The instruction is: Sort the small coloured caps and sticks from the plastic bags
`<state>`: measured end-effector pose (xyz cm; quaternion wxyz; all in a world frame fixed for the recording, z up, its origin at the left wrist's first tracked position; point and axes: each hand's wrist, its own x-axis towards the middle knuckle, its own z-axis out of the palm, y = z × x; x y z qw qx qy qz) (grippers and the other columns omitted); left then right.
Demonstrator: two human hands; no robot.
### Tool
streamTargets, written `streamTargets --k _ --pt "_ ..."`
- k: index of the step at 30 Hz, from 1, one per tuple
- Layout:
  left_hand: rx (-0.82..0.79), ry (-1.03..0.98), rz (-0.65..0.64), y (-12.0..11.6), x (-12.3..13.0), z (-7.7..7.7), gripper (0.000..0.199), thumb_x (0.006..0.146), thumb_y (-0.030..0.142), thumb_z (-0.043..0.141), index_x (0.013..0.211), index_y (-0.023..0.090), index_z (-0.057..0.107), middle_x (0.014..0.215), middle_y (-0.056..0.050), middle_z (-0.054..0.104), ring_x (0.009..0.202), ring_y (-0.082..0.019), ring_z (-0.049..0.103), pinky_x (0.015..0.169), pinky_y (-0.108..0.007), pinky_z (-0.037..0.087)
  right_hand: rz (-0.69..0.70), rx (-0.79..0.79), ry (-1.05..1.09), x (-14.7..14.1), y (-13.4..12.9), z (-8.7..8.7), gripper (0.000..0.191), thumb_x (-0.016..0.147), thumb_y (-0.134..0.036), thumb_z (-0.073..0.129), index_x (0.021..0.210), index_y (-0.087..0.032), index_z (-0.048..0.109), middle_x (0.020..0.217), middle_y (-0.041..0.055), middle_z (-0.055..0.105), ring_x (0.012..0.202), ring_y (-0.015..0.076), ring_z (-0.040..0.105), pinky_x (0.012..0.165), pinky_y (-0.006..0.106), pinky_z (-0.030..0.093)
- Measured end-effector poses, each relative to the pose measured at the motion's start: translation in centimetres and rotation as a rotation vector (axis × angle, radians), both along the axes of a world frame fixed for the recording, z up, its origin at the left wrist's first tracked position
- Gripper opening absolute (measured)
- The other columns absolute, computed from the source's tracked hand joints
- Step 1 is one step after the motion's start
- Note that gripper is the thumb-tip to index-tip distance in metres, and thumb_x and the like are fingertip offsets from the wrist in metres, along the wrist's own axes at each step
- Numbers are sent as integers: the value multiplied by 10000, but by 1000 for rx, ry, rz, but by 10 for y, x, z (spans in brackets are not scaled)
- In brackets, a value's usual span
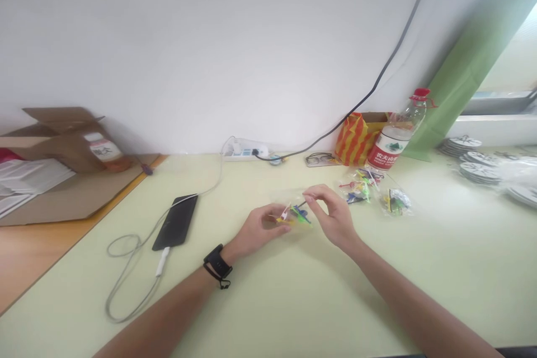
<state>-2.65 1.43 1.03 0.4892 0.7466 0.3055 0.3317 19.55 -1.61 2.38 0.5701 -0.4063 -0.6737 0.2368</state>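
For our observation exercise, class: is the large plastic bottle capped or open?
Capped: the red cap sits atop the bottle.

This looks like a small work corner in a room, home or workshop; which of the two, I cannot tell. A pale green table [268,302] stands against a white wall [210,39], near a window [507,67] with a green curtain [461,84]. Everyday things — a phone [175,226], a power strip [241,151], a drink bottle [390,142] — share the top with small coloured parts [301,213] in clear bags [396,202] and stacks of discs [479,173].
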Motion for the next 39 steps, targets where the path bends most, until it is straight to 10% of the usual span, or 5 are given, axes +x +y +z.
streamTargets --k 9,15,22,32,39 --pt "29 37 -27 -4 1 2 396 877 408 762 1194 173 723 1193 -109 730 1082 -270 663 969 -377 509 46 -79 -15 -2 1 -4 248 995 -348 578 1210 -232 620 1042 66 702 999 210 685 907 382 564" --pt "25 29 55 -4 1 -4 342 881 446 747 1059 161 687 1016 -74 718 913 -205 648 836 -309 514 -299 262 -156 3 -6 0 331 937 -267 645 1258 -245 568 1154 109 648 846 193 641 737 355 559" --pt "49 22 37 -10 4 -1 300 911 376 692 1132 181 637 992 -52 679 866 -180 614 778 -289 507 -53 93 -551 0 -10 29 342 1017 -261 502 1357 -266 540 1343 90 648 635 119 604 674 313 508" --pt "64 48 85 -2 -1 -4 250 885 342 707 1070 174 692 958 -45 685 850 -184 605 746 -277 487 233 -137 -881 -1 -2 113 164 974 -275 549 877 -229 673 844 -1 721 730 151 608 631 272 376" --pt "77 113 75 -7 1 2 270 909 419 683 1007 169 715 797 -11 607 687 -128 459 589 -240 370 339 -255 -937 -9 3 114 129 894 -357 659 904 -260 742 880 26 751 679 181 668 578 280 394"
